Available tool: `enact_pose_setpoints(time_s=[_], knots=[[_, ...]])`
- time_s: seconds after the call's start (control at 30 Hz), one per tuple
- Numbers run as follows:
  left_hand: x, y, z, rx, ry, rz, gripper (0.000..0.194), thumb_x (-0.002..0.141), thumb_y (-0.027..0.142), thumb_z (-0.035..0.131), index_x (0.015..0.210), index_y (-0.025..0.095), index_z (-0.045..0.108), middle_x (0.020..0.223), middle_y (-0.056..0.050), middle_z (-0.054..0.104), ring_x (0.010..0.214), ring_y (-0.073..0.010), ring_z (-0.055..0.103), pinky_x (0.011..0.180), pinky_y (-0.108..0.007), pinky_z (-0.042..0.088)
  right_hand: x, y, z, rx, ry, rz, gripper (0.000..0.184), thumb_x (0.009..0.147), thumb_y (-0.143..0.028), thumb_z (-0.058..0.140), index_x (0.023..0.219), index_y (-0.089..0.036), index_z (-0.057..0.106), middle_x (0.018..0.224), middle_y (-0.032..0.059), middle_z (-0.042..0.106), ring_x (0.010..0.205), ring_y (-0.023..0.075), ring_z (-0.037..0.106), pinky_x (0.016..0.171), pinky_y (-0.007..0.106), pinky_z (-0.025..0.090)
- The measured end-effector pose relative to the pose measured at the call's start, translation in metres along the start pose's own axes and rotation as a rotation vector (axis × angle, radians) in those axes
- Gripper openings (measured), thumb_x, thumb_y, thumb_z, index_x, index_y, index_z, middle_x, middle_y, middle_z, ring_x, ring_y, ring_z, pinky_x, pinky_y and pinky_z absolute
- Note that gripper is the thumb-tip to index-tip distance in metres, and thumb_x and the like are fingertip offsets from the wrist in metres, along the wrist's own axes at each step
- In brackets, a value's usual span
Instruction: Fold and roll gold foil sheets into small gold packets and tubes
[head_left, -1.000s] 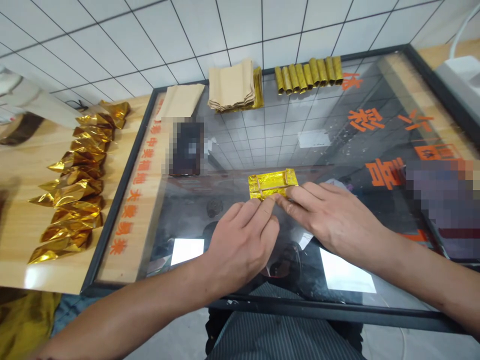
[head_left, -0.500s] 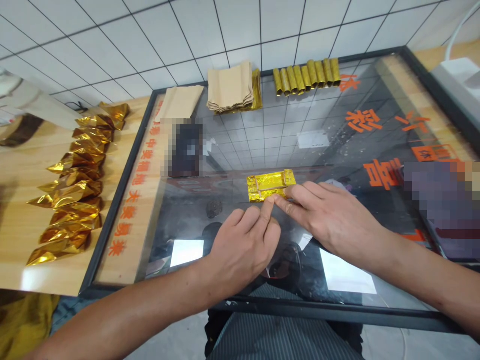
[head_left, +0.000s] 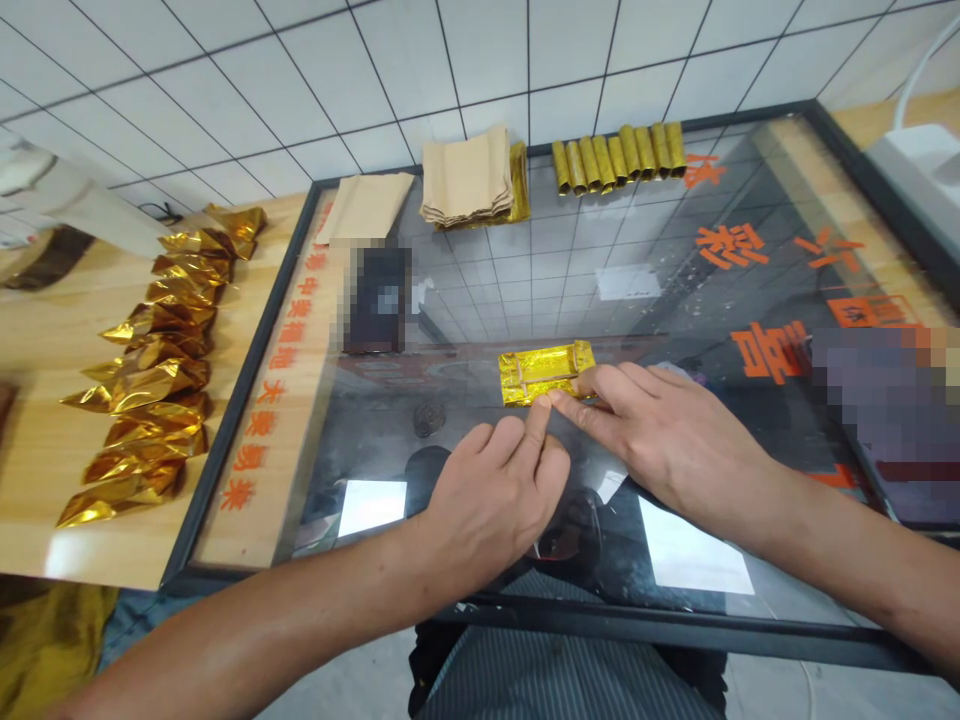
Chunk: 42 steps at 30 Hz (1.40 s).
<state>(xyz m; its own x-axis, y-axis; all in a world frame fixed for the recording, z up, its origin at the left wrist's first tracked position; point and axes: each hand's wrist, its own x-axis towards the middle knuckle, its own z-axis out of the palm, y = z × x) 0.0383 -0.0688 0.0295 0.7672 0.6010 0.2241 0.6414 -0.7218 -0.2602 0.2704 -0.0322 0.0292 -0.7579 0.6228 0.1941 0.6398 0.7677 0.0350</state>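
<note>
A small folded gold foil sheet (head_left: 546,371) lies flat on the glass tabletop (head_left: 525,290), near its middle. My right hand (head_left: 660,440) rests beside it with fingers stretched out, their tips pressing the foil's near right edge. My left hand (head_left: 491,500) sits just below the foil with most fingers curled, one fingertip touching the near edge next to my right fingertips. Neither hand grips the foil.
A row of folded gold foil pieces (head_left: 150,370) lies on the wooden surface at left. Brown paper stacks (head_left: 465,180) and several gold rolls (head_left: 619,157) line the far edge by the tiled wall. A dark blurred object (head_left: 379,298) lies on the glass.
My left hand's fingers have curled in, leaving one fingertip on the foil's edge. My right hand and the foil have hardly moved.
</note>
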Motion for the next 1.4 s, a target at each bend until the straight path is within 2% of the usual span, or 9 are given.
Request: enact_pose_setpoints(time_s=[0.2, 0.27, 0.33, 0.4, 0.5, 0.6, 0.7, 1.07, 1.4], knots=[[0.001, -0.001, 0.005, -0.005, 0.051, -0.005, 0.021, 0.101, 0.010, 0.047, 0.101, 0.014, 0.068, 0.136, -0.019, 0.075, 0.076, -0.0231, 0.060, 0.063, -0.037, 0.045, -0.002, 0.005, -0.003, 0.105, -0.023, 0.064, 0.041, 0.110, -0.018, 0.040, 0.138, -0.018, 0.070, 0.110, 0.0116, 0.067, 0.094, 0.0249, 0.060, 0.078, 0.037, 0.043], [0.001, -0.001, 0.005, -0.011, 0.057, -0.006, 0.022, 0.101, 0.009, 0.047, 0.104, 0.013, 0.068, 0.135, -0.020, 0.075, 0.077, -0.0235, 0.060, 0.064, -0.037, 0.045, -0.005, 0.011, -0.010, 0.138, 0.024, 0.104, 0.042, 0.110, -0.016, 0.041, 0.137, -0.021, 0.072, 0.113, 0.0116, 0.069, 0.096, 0.0242, 0.062, 0.079, 0.037, 0.047], [0.002, -0.001, 0.005, -0.015, 0.057, -0.001, 0.022, 0.101, 0.009, 0.048, 0.108, 0.012, 0.069, 0.135, -0.021, 0.075, 0.079, -0.0242, 0.061, 0.065, -0.038, 0.046, -0.008, 0.016, -0.020, 0.090, 0.102, 0.153, 0.041, 0.109, -0.015, 0.041, 0.127, -0.021, 0.077, 0.108, 0.0112, 0.071, 0.091, 0.0239, 0.063, 0.077, 0.037, 0.049], [0.003, 0.000, 0.005, -0.018, 0.054, 0.009, 0.023, 0.101, 0.010, 0.049, 0.110, 0.011, 0.069, 0.135, -0.022, 0.075, 0.080, -0.0250, 0.062, 0.065, -0.038, 0.047, -0.010, 0.016, -0.029, 0.010, 0.105, 0.183, 0.042, 0.109, -0.014, 0.040, 0.122, -0.020, 0.079, 0.107, 0.0120, 0.071, 0.089, 0.0248, 0.063, 0.074, 0.038, 0.049], [0.003, 0.001, 0.004, -0.018, 0.050, 0.008, 0.022, 0.101, 0.012, 0.050, 0.112, 0.011, 0.069, 0.134, -0.023, 0.075, 0.081, -0.0258, 0.062, 0.065, -0.038, 0.047, -0.011, 0.005, -0.036, -0.042, 0.017, 0.113, 0.042, 0.108, -0.015, 0.041, 0.133, -0.018, 0.074, 0.107, 0.0128, 0.071, 0.088, 0.0271, 0.063, 0.074, 0.041, 0.050], [0.003, 0.002, 0.003, -0.015, 0.050, -0.004, 0.022, 0.100, 0.012, 0.050, 0.111, 0.011, 0.069, 0.133, -0.023, 0.075, 0.080, -0.0256, 0.062, 0.065, -0.038, 0.047, -0.012, -0.011, -0.034, -0.094, -0.100, 0.104, 0.045, 0.105, -0.014, 0.047, 0.146, -0.013, 0.065, 0.103, 0.0121, 0.069, 0.085, 0.0269, 0.060, 0.073, 0.042, 0.050], [0.003, 0.003, 0.002, -0.014, 0.045, -0.006, 0.020, 0.100, 0.013, 0.051, 0.109, 0.011, 0.069, 0.133, -0.023, 0.075, 0.079, -0.0258, 0.062, 0.064, -0.038, 0.046, -0.013, -0.022, -0.030, -0.140, -0.117, 0.093, 0.047, 0.101, -0.011, 0.052, 0.147, -0.009, 0.062, 0.102, 0.0110, 0.067, 0.087, 0.0267, 0.060, 0.073, 0.041, 0.050], [0.004, 0.003, 0.002, -0.015, 0.047, -0.006, 0.020, 0.099, 0.011, 0.049, 0.105, 0.012, 0.068, 0.135, -0.024, 0.074, 0.077, -0.0246, 0.058, 0.064, -0.037, 0.042, -0.012, -0.025, -0.027, -0.184, -0.187, 0.175, 0.041, 0.094, -0.005, 0.055, 0.132, -0.010, 0.069, 0.095, 0.0074, 0.064, 0.081, 0.0248, 0.062, 0.068, 0.040, 0.047], [0.004, 0.002, 0.001, -0.022, 0.016, -0.010, 0.020, 0.099, 0.013, 0.051, 0.105, 0.012, 0.070, 0.135, -0.024, 0.074, 0.076, -0.0250, 0.058, 0.064, -0.038, 0.044, -0.015, -0.023, -0.028, -0.172, -0.181, 0.188, 0.038, 0.093, -0.005, 0.052, 0.127, -0.009, 0.069, 0.096, 0.0103, 0.065, 0.080, 0.0255, 0.061, 0.067, 0.041, 0.046]])
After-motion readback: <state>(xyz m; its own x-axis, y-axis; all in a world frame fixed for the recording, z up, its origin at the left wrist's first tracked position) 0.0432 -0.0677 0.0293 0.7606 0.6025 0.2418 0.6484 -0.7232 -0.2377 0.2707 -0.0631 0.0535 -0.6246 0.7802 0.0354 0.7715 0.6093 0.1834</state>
